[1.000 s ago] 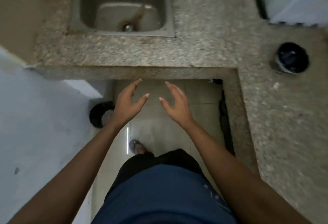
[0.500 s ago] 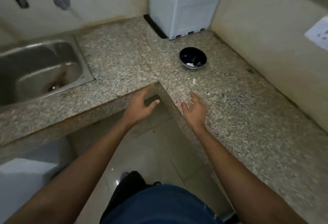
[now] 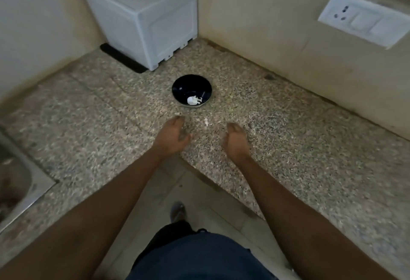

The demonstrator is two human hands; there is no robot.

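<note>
**Both hands short of the bowl, nothing held**

Head view: the bowl (image 3: 178, 86) sits on the worktop (image 3: 288, 137) near the corner, ahead of both hands and apart from them. The left hand (image 3: 172, 137) and right hand (image 3: 236, 141) are over the worktop's front edge. The grip is slack on both, with fingers loosely curled and nothing in them. The frame is too blurred to tell whether they touch the surface.

Risks, my read:
- A one-sided pinch on the rim could tip the bowl and dump the white lump (image 3: 193, 100).
- A fast reach could shove it back toward the white box (image 3: 144, 13).

Around:
- A black mat (image 3: 122, 59) lies under the box.
- A wall socket (image 3: 363, 18) is on the right.
- The sink (image 3: 15, 179) is at far left.

Path to the bowl: only a white speck (image 3: 206, 121) lies in between.
</note>
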